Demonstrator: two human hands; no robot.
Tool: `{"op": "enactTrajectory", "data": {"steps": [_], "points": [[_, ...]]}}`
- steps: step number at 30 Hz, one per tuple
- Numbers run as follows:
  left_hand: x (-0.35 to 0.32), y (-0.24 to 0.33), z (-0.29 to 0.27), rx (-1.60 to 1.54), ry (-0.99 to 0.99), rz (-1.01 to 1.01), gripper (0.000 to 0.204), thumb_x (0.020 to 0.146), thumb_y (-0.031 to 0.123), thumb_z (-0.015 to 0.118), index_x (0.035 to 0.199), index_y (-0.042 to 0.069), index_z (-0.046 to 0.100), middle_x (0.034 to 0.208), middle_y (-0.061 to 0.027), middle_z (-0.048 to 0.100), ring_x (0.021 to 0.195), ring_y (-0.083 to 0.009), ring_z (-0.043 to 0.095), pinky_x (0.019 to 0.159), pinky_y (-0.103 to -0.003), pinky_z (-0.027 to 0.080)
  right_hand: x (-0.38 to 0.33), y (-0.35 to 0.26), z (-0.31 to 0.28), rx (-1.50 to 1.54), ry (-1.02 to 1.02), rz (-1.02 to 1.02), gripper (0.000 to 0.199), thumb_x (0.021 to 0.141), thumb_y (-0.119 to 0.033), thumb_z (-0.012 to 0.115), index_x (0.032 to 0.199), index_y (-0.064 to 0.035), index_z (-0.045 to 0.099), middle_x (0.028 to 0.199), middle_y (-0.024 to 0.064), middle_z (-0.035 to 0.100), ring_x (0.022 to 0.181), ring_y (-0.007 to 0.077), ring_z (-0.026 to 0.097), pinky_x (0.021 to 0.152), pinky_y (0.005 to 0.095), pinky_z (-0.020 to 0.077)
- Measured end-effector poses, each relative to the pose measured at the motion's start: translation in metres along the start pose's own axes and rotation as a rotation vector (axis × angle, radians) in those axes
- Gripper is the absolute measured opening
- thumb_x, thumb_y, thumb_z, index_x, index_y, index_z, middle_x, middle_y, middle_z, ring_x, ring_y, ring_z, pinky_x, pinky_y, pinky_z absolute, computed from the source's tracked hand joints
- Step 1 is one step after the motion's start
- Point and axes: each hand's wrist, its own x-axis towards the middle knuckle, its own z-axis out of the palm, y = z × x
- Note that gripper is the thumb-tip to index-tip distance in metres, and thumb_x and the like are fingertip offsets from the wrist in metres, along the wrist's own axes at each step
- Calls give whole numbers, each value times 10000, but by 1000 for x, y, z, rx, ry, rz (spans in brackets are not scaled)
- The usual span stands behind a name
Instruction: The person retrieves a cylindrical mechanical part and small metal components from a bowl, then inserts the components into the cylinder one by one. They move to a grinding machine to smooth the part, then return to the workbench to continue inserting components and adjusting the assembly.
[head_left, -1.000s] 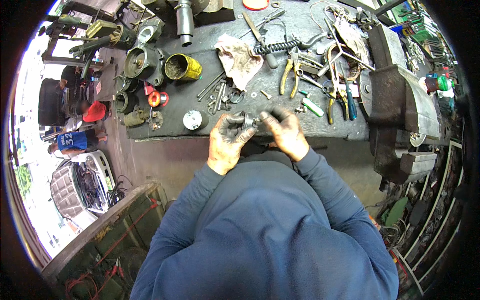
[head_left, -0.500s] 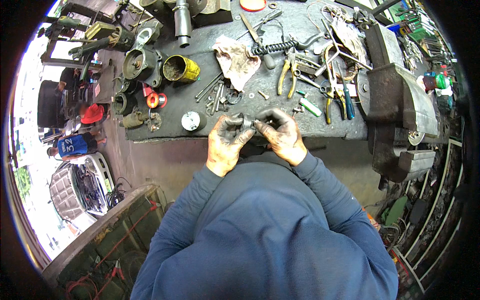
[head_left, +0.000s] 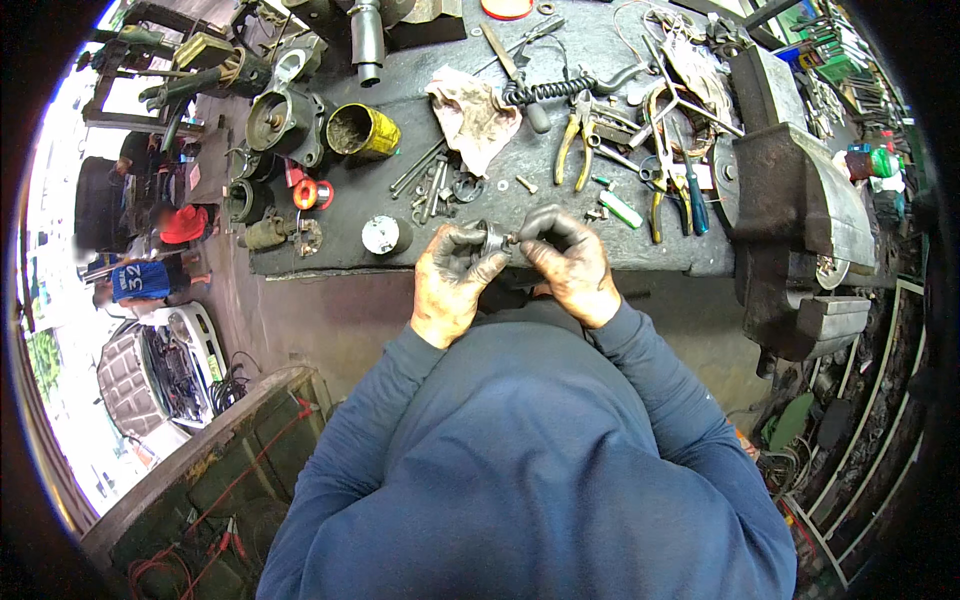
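My left hand point(head_left: 449, 283), its fingers blackened with grease, is closed round a small dark ring-shaped metal part point(head_left: 494, 238). My right hand point(head_left: 573, 262) is pinched just to the right of that part. A tiny piece shows at its fingertips, too small to name. Both hands are above the bench's near edge, in front of my body. Left of them stands a round can with a white-speckled top point(head_left: 380, 235). Beyond my fingers lie several long bolts point(head_left: 434, 188), a small brass-coloured bolt point(head_left: 527, 184) and a green-and-white tube point(head_left: 621, 210).
Yellow-handled pliers point(head_left: 574, 145), a blue screwdriver point(head_left: 695, 195) and a dirty rag point(head_left: 475, 115) lie on the workbench point(head_left: 340, 266). A yellow tin point(head_left: 363, 135) and a metal housing point(head_left: 279, 125) stand left. A large vise point(head_left: 800, 215) sits right. People and an open-bonneted car are at far left.
My right hand has drawn slightly right, widening the gap to the ring-shaped part. My left hand keeps its hold almost in place.
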Motion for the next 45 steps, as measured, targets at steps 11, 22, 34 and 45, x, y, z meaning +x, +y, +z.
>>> {"op": "enactTrajectory", "data": {"steps": [11,22,34,45], "points": [[-3,5,9,-4,-20,56,335,879,2,813,1129,6,589,1144,-92,677,1044,-163,650,951,-332,535,3,35,-16,460,-109,316,244,1045,-220,661,1180,-17,654,937,54,715,791,115,631,702,271,522],[1,24,20,763,-126,222,632,801,195,876,1306,24,539,1136,-211,721,1036,-407,725,873,-438,583,5,68,-29,912,-309,312,487,958,-218,741,1375,-16,590,1312,135,689,1219,277,660,1105,484,501],[5,31,24,918,-184,411,709,755,152,864,1367,-8,545,1259,-239,664,1160,-422,654,1014,-464,520,7,77,-35,918,-338,362,522,935,-141,743,1400,19,565,1384,152,647,1285,281,620,1159,462,464],[4,26,24,886,-185,442,722,752,170,875,1369,-9,545,1260,-238,657,1158,-421,650,1009,-464,518,6,73,-39,857,-370,365,594,913,-186,770,1427,11,547,1408,150,633,1310,283,603,1178,455,441]]}}
